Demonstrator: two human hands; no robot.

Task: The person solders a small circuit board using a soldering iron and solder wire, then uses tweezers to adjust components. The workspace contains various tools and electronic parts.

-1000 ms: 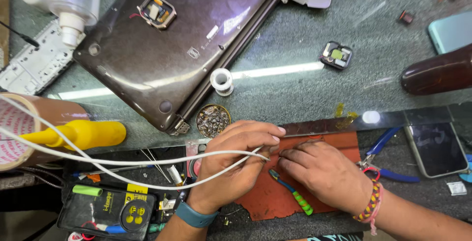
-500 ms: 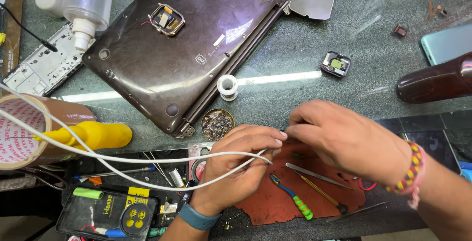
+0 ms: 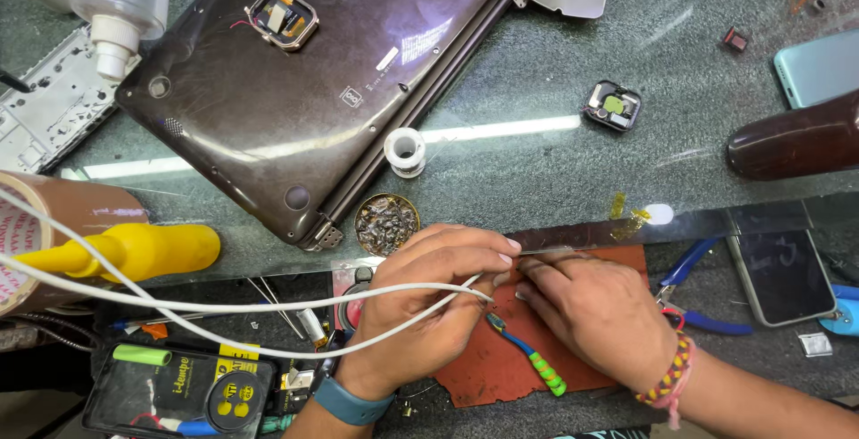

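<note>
My left hand (image 3: 434,305) pinches the end of a white cable (image 3: 224,296) that loops away to the left. My right hand (image 3: 595,309), with a beaded bracelet on the wrist, rests fingertip to fingertip against it over a red-brown mat (image 3: 501,367). Whatever sits between the fingertips is too small to make out. A small tool with a blue and green handle (image 3: 528,358) lies on the mat just below both hands.
A closed dark laptop (image 3: 304,90) with a small opened device on it lies upside down at the back. Nearby are a solder spool (image 3: 404,151), a tin of metal wool (image 3: 386,222), a yellow tool (image 3: 134,251), blue pliers (image 3: 693,291), a phone (image 3: 778,273) and a tester case (image 3: 179,394).
My right hand lifted and reached back a half second ago, then came down again to meet my left hand's fingertips. The left hand stayed on the cable.
</note>
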